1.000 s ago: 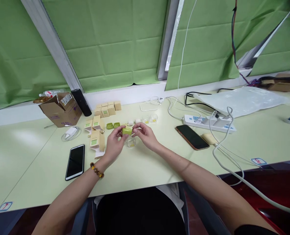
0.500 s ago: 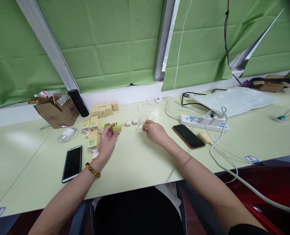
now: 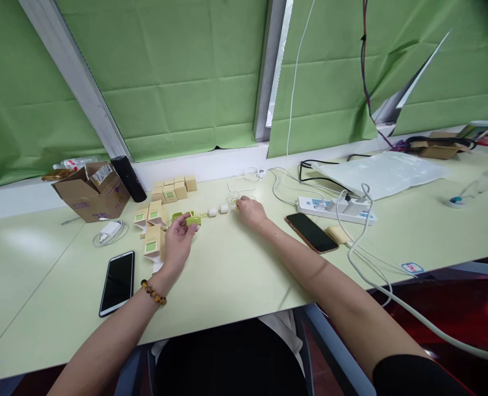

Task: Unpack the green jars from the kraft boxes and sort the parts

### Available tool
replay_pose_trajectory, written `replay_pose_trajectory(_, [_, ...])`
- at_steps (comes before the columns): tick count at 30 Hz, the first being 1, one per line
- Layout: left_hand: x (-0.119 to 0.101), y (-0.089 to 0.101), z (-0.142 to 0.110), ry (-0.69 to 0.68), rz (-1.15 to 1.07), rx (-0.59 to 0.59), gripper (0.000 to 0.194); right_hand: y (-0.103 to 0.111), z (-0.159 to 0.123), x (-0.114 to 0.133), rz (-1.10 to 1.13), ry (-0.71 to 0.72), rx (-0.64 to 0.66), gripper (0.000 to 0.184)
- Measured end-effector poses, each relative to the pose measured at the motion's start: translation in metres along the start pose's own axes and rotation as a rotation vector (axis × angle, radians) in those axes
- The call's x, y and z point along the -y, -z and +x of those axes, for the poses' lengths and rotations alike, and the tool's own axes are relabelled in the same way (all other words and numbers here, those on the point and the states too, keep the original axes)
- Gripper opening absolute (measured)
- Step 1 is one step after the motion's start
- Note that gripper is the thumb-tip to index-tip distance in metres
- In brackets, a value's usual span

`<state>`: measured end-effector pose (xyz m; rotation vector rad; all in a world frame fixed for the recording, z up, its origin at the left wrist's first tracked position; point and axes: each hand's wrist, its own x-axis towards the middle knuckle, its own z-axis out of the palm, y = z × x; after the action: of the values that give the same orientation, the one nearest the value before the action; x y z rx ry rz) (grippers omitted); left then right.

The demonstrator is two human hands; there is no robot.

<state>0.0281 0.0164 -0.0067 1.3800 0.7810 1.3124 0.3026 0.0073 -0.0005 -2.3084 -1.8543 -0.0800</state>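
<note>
My left hand (image 3: 178, 242) is closed on a small green case (image 3: 193, 221), held between thumb and fingers just above the table. Other green pieces (image 3: 176, 215) lie behind its fingers. My right hand (image 3: 252, 213) reaches over small clear plastic pieces (image 3: 232, 200), fingers pinched together. What sits in that pinch is too small to make out, with a bit of yellow beside the fingertips. Between the hands stand two small white cylindrical pieces (image 3: 213, 212), and tiny yellow bits (image 3: 202, 215) lie left of them.
Small tan boxes (image 3: 180, 190) stand at the back; open ones (image 3: 155, 236) are by my left hand. A phone (image 3: 117, 281) lies at left, another (image 3: 311, 232) at right. A power strip (image 3: 336, 209) with trailing cables, a cardboard box (image 3: 93, 195) and a black cylinder (image 3: 129, 179) are also there.
My right hand has moved forward, away from me, over the clear pieces. My left hand keeps hold of the green case in nearly the same place. The view has shifted slightly.
</note>
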Motion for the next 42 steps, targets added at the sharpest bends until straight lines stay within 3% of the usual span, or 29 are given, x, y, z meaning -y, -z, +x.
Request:
replay_pose_trajectory(9, [0.004,0.002,0.001,-0.007,0.012,0.012,0.058,0.000,0.006,0.003,-0.009,-0.001,0.025,0.031])
replay_pose_trajectory(16, [0.000,0.002,0.001,-0.006,0.037,0.013,0.056,0.006,-0.003,-0.014,-0.009,-0.047,-0.104,0.050])
replay_pose_trajectory(24, [-0.003,0.001,-0.001,0.012,0.032,0.004,0.060,-0.001,0.017,-0.047,-0.015,-0.111,-0.050,0.026])
replay_pose_trajectory(34, [0.002,0.001,0.001,0.032,0.012,-0.014,0.061,-0.002,0.046,-0.050,0.021,-0.113,-0.076,0.037])
replay_pose_trajectory(39, [0.000,0.001,-0.001,0.057,-0.043,-0.008,0.062,0.012,0.032,-0.049,0.045,-0.112,-0.182,0.048])
replay_pose_trajectory(42, [-0.004,0.001,-0.002,0.122,-0.127,0.034,0.062,0.019,0.008,-0.031,0.113,-0.057,-0.387,0.041])
